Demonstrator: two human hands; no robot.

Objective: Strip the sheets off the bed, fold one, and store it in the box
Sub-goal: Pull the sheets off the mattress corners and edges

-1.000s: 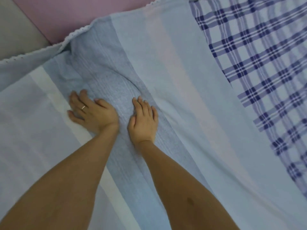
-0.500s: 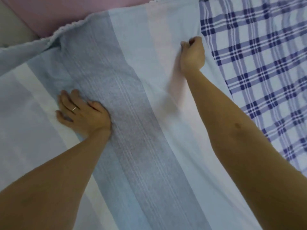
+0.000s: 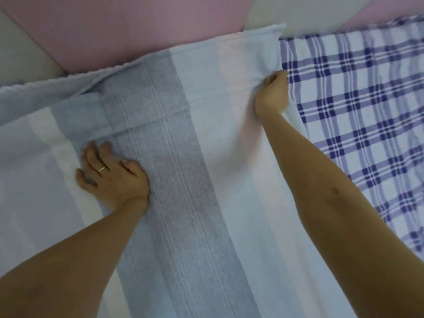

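Fingers (image 3: 93, 157) of left hand (image 3: 112, 177) press, loosely spread, on striped sheet (image 3: 179, 180); right hand (image 3: 271, 95) pinches its edge.

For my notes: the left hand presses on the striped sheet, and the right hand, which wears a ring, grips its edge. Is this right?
Not quite: the ring is on the left hand, as the head view shows. That hand presses on the striped sheet, and the right hand grips its edge.
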